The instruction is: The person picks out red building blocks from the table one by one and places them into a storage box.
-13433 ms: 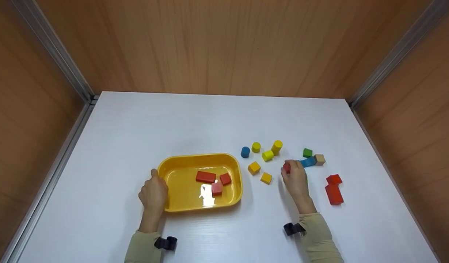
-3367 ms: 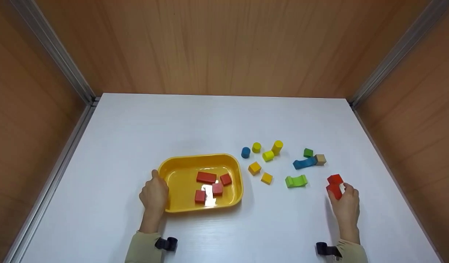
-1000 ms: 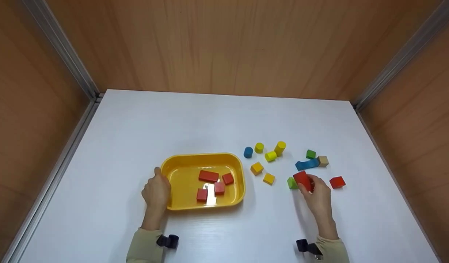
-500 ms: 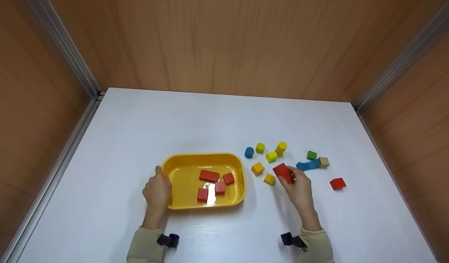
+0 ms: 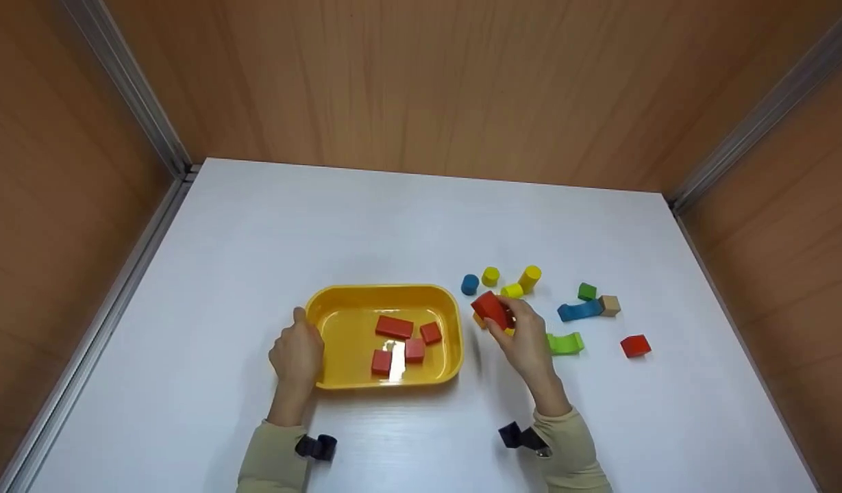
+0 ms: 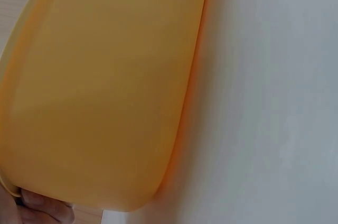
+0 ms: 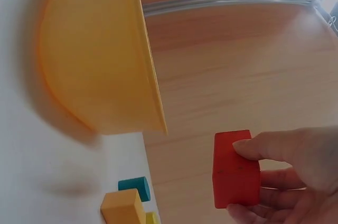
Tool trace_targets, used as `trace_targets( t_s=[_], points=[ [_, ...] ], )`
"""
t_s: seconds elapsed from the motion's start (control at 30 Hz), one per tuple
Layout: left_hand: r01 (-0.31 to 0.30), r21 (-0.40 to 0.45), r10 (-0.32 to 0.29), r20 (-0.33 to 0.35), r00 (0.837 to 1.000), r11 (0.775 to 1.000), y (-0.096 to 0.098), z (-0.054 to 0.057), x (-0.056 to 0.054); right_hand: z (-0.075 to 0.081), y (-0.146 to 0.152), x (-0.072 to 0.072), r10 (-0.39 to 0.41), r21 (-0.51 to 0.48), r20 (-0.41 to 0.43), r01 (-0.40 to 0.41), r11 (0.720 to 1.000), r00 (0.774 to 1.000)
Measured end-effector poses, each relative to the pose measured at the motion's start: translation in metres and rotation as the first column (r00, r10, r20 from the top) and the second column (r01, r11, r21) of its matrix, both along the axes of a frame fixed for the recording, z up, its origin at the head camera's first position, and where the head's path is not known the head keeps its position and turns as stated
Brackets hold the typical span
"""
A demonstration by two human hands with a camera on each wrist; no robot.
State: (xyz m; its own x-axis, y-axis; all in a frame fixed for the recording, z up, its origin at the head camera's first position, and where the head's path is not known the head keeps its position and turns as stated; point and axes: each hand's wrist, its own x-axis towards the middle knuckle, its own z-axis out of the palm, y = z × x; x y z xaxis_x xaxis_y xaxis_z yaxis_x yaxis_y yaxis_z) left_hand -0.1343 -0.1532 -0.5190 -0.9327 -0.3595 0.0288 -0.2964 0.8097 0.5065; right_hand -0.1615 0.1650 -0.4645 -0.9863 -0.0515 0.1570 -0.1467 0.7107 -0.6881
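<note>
My left hand point(image 5: 296, 350) grips the left rim of a yellow tray point(image 5: 386, 385); in the left wrist view its curled fingers point(image 6: 45, 208) show under the tray's edge. Inside the tray lie several red blocks, among them a long one point(image 5: 394, 326) and a cube point(image 5: 414, 350). Between thumb and fingers, my right hand point(image 5: 528, 340) pinches a red block point(image 5: 490, 309), raised off the table just right of the tray. The right wrist view shows this red block point(image 7: 236, 168) apart from the tray wall point(image 7: 100, 60). It partly covers a yellow-orange cube point(image 5: 479, 320).
Yellow cylinders point(image 5: 529, 279) and a blue cylinder point(image 5: 470, 284) stand behind the right hand. Farther right lie a light green curved block point(image 5: 566, 344), a blue curved block point(image 5: 579, 311), a dark green cube point(image 5: 587, 292), a plain wood cube point(image 5: 610, 305) and a red block point(image 5: 636, 346).
My right hand took the red block from the far right of the table and has carried it left toward the tray. Earlier, another red cube went into the tray. The left hand stays on the rim.
</note>
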Motion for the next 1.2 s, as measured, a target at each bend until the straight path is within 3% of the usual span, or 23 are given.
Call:
trace_targets(
  t_s=[0.3,0.7,0.97,1.2],
  points=[
    [-0.010,0.003,0.010,-0.007,1.000,1.000,0.002,0.000,0.000,0.005,-0.030,-0.004,0.145,0.015,-0.090,-0.144,0.989,0.985],
    [-0.013,0.005,0.013,-0.003,1.000,1.000,0.004,-0.002,-0.001,0.000,-0.065,-0.007,0.285,0.058,-0.037,-0.283,0.957,0.958],
    [0.008,-0.015,-0.009,-0.083,0.997,1.000,0.004,-0.006,0.000,-0.004,-0.086,-0.010,0.357,0.087,-0.014,-0.355,0.931,0.934],
    [-0.001,-0.016,0.000,-0.063,0.998,1.000,0.003,-0.005,-0.001,-0.004,-0.107,-0.010,0.402,0.139,0.012,-0.400,0.906,0.915]
  ],
)
